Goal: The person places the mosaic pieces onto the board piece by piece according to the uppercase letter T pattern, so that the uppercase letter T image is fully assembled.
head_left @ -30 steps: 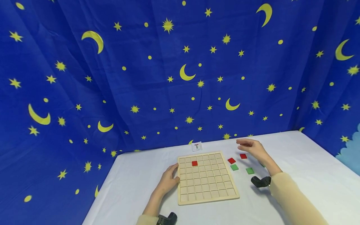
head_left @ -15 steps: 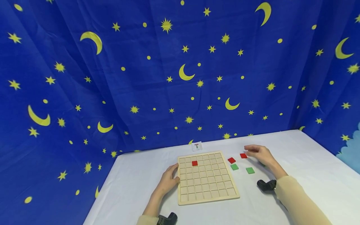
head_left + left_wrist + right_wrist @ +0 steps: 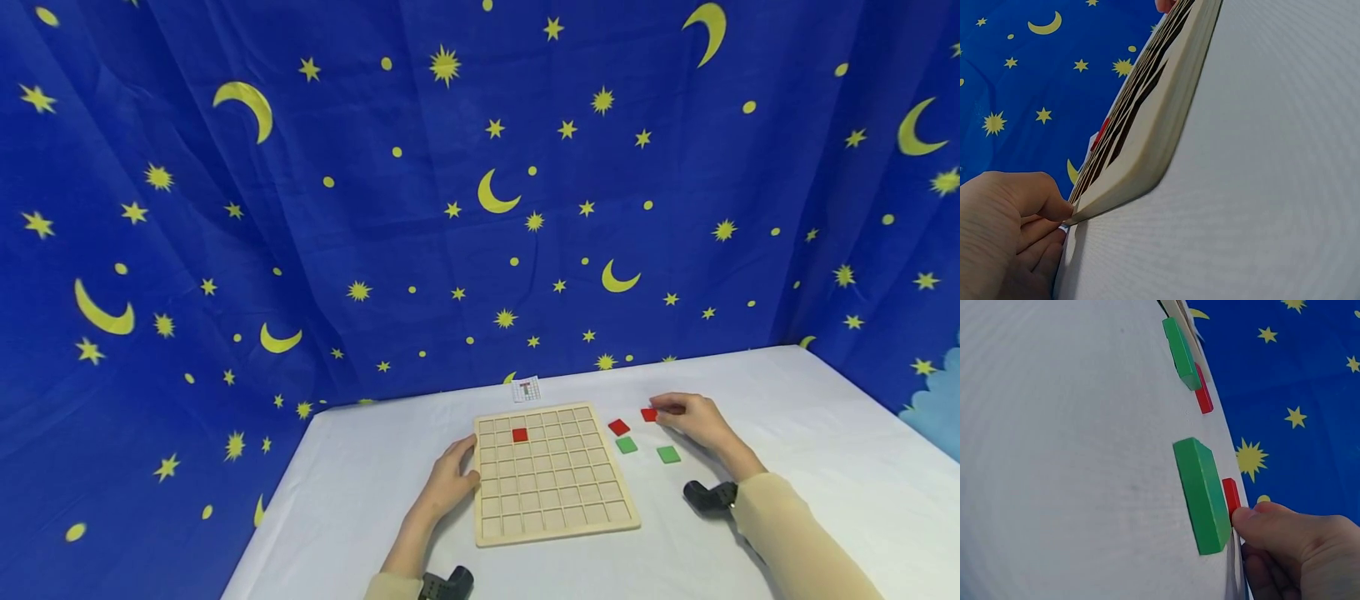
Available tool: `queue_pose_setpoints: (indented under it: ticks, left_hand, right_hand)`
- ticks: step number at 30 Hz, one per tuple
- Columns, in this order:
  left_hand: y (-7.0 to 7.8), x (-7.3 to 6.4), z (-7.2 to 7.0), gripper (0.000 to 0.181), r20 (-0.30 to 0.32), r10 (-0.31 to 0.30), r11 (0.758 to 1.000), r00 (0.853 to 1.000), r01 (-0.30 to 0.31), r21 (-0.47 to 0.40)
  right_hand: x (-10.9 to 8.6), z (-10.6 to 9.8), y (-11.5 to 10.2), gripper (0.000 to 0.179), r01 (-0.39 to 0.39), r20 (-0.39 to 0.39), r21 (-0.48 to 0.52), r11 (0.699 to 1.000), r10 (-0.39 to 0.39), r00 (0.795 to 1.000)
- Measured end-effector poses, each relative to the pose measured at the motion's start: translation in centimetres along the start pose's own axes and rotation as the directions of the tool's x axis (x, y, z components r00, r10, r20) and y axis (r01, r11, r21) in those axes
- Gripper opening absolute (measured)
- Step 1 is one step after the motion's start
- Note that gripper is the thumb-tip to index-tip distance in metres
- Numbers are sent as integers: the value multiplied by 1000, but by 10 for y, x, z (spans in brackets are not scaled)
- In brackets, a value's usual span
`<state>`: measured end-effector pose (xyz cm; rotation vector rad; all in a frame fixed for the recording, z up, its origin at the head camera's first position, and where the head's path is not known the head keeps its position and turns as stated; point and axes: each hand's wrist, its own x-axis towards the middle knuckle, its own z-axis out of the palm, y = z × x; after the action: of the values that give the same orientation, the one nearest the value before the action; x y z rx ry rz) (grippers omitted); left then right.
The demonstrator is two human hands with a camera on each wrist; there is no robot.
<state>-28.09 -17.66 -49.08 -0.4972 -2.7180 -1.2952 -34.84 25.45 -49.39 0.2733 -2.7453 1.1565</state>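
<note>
My right hand (image 3: 693,417) is at a red square tile (image 3: 648,414) on the table, its thumb and fingertips gripping the tile's right end. In the right wrist view, the thumb covers the near end of this red tile (image 3: 1231,495). My left hand (image 3: 448,479) rests against the left edge of a wooden grid board (image 3: 558,533), thumb and fingertips touching the rim. In the left wrist view, the left thumb (image 3: 1044,197) meets the board's edge. Another red tile (image 3: 520,435) sits in a cell of the board's second row.
Right of the board lie a red tile (image 3: 618,427) and two green tiles, one nearer the board (image 3: 626,445) and one further right (image 3: 668,454). A small card (image 3: 526,389) printed with a T on a grid lies behind the board. A blue curtain (image 3: 420,208) hangs beyond.
My right hand has drawn back a little to the right and come down to the red tile, fingers closing at its edge. It now hides a third green tile. The left hand stays at the board.
</note>
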Motion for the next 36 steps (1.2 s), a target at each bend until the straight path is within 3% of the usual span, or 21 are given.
queue_pose_setpoints:
  ticks: [9, 20, 26, 36]
  left_hand:
    - [1, -1, 0, 66, 3, -13, 1000, 1000, 13, -1]
    - [1, -1, 0, 66, 8, -12, 1000, 1000, 12, 10]
    - [3, -1, -1, 66, 8, -8, 1000, 1000, 8, 1]
    - [1, 0, 0, 66, 8, -10, 1000, 1000, 10, 17]
  right_hand:
    - [-1, 2, -2, 31, 14, -20, -32, 999, -14, 1000]
    - [0, -7, -4, 37, -29, -51, 91, 995, 34, 998]
    - [4, -11, -13, 38, -43, -57, 103, 994, 49, 997]
    - [6, -5, -29, 40, -21, -46, 166, 986, 29, 998]
